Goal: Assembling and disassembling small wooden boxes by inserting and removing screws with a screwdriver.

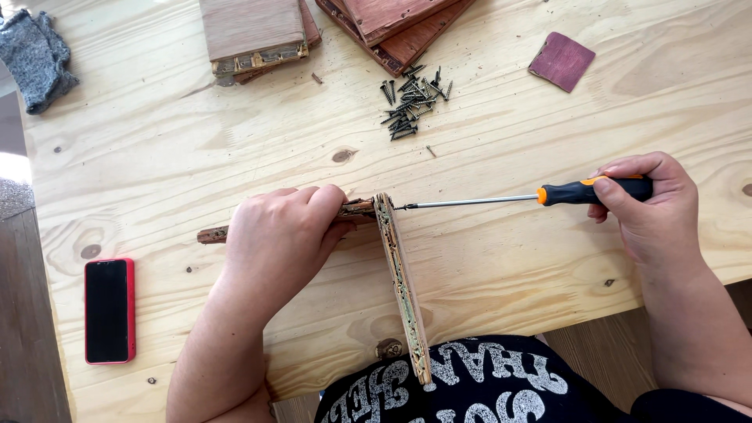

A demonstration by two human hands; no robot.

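My left hand [278,235] lies curled over a rough wooden strip [213,233] on the pale wooden table [501,258], fingers closed down on it. The hand hides most of the strip; only a dark stub shows to its left and a short bit to its right, where the strip meets a second, upright board [403,290] set on edge. That board runs from the joint back toward my body, and its near end passes over the table edge in front of my black printed shirt [470,384].

My right hand [650,207] is wrapped tight around the black and orange handle of a screwdriver [486,201]. The fingers cover the back of the handle. The thin metal shaft reaches left, and its tip sits at the top of the upright board, on what looks like a dark screw; that screw is too small to make out clearly.

Beyond the upright board, further up the table, lies a loose pile of dark screws [411,102]. Behind the pile are stacked reddish wood panels [392,31], cut off by the top of the view. To their left sits another stack of brown boards [254,35], also cut off. Right of the screws is a small maroon sheet of sandpaper [562,60]. A grey cloth [35,55] lies at the far left corner, and a phone in a red case [109,310] lies face up left of my left forearm.
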